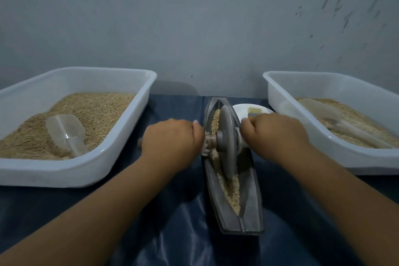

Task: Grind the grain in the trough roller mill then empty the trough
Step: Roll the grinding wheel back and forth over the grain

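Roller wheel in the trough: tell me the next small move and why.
Probably roll the wheel toward the near end of the trough. The left hand and the right hand each grip an axle handle, and coarse-looking grain lies in the channel nearer the person, so grinding does not look finished.

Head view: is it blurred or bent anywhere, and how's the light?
Head view: dim, bluish light; left hand and right hand slightly smeared at the wheel; wide-angle bends the tubs outward; faint sheen on the cloth.
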`<action>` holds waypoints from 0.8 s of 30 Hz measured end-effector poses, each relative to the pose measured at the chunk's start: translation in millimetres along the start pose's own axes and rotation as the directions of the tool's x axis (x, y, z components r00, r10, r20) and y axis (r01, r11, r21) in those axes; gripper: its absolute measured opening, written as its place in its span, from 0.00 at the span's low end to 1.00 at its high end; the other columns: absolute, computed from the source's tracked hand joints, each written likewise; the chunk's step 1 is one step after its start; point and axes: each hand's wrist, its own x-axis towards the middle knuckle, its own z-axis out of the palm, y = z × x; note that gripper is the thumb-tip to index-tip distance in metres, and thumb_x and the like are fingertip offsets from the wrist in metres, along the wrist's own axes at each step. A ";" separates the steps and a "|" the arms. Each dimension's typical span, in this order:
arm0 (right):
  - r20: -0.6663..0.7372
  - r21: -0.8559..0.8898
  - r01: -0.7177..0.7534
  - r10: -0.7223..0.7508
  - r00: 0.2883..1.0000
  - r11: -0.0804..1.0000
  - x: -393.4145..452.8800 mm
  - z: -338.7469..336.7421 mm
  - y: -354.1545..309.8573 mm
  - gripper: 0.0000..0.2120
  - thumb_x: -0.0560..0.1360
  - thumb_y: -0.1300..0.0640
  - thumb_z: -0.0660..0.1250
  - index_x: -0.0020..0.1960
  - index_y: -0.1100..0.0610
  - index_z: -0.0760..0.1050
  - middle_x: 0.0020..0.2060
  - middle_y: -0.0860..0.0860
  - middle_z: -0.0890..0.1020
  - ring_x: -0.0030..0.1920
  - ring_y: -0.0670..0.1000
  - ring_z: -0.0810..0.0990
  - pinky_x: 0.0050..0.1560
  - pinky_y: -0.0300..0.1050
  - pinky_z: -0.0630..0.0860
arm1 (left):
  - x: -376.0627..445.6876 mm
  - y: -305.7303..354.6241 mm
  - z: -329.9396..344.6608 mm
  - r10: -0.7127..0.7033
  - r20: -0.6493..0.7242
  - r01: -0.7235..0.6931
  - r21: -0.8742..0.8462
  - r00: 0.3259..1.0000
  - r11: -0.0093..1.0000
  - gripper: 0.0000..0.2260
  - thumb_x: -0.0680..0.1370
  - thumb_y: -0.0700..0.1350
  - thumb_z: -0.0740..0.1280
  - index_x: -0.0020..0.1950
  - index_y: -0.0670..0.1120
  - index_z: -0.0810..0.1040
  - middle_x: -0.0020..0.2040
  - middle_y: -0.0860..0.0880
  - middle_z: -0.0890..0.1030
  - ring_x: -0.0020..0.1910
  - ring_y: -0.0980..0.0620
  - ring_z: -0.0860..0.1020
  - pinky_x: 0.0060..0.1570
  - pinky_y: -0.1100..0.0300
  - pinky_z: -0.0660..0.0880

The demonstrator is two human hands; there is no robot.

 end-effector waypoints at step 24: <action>-0.032 0.069 0.046 -0.044 0.999 0.997 -32.4 -17.7 -4.0 0.23 0.74 0.42 0.41 0.30 0.50 0.66 0.27 0.48 0.70 0.31 0.50 0.71 0.30 0.44 0.63 | -25.8 1.2 -12.5 0.015 -0.086 -0.023 -0.093 0.996 0.995 0.23 0.78 0.55 0.41 0.28 0.50 0.64 0.25 0.52 0.68 0.24 0.52 0.66 0.28 0.59 0.67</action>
